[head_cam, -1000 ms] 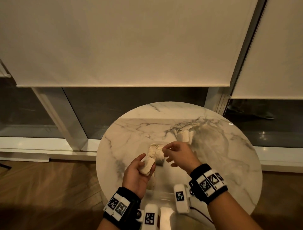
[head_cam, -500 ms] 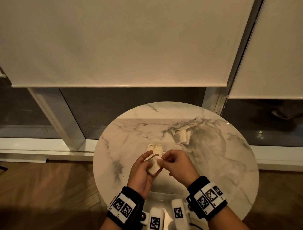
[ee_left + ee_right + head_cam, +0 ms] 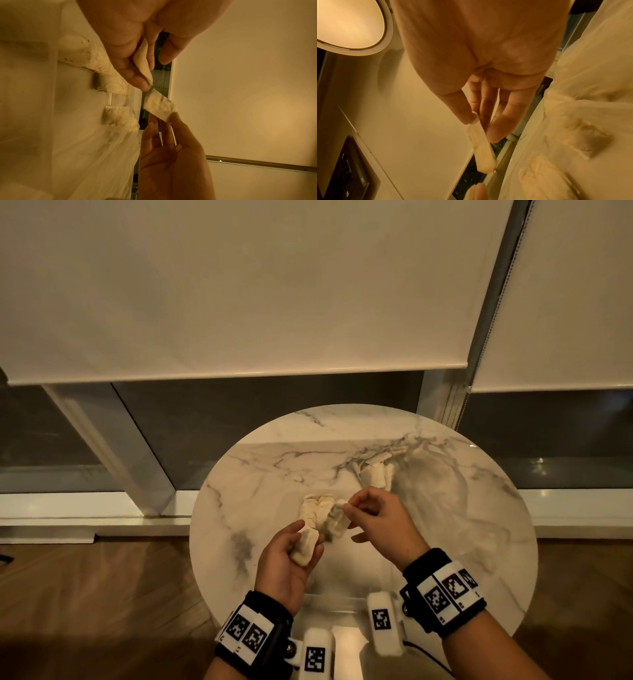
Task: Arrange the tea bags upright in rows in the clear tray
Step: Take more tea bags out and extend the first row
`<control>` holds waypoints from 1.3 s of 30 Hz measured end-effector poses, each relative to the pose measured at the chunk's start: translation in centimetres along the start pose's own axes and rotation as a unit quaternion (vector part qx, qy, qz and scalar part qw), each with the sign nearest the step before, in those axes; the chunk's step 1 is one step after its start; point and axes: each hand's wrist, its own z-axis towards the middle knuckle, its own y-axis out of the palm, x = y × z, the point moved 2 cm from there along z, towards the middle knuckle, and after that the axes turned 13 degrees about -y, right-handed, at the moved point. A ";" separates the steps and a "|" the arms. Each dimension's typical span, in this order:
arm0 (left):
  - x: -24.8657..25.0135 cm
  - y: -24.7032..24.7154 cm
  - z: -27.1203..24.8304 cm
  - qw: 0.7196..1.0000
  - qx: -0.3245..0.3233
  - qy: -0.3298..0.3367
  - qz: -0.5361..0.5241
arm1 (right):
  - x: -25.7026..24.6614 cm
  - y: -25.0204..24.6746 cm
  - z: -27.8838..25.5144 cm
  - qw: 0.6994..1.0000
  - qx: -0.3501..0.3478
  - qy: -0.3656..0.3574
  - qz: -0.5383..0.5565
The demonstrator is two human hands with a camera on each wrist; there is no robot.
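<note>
Over the round marble table (image 3: 462, 542) my left hand (image 3: 310, 537) grips a cream tea bag (image 3: 304, 547) between thumb and fingers; the same tea bag (image 3: 143, 62) fills that hand's grip in the left wrist view. My right hand (image 3: 347, 506) pinches a second tea bag (image 3: 337, 520) by its top edge, just right of the left hand; it hangs from thumb and forefinger (image 3: 471, 119) as a slim tea bag (image 3: 482, 147). A few tea bags (image 3: 317, 506) stand in the clear tray (image 3: 339, 601), whose walls barely show.
A loose pile of tea bags (image 3: 375, 474) lies in clear wrapping at the back right of the table. Beyond the table are a window frame (image 3: 113, 453) and lowered blinds (image 3: 239, 285). Wooden floor (image 3: 102, 594) lies to the left.
Half a second ago both hands met on the tea bags in my left hand. My right hand has since drawn one tea bag away, up and to the right.
</note>
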 end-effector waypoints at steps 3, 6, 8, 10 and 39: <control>0.3 -0.5 0.1 1.000 0.012 0.016 0.007 | 0.7 -0.4 0.9 1.000 -0.004 0.007 -0.015; 0.7 -0.8 -0.1 0.999 0.012 0.026 0.025 | 0.9 -0.4 1.4 0.997 -0.059 0.007 -0.058; 0.8 -1.0 -0.3 0.999 0.014 0.030 0.042 | 1.3 -0.5 1.9 0.997 -0.039 -0.006 -0.067; 1.0 -1.1 -0.4 0.998 0.017 0.036 0.054 | 1.8 -0.7 2.6 0.996 0.029 -0.032 -0.082; 2.9 -3.0 0.1 0.992 0.055 0.064 0.089 | 6.4 3.8 7.7 0.914 -0.214 0.190 -0.286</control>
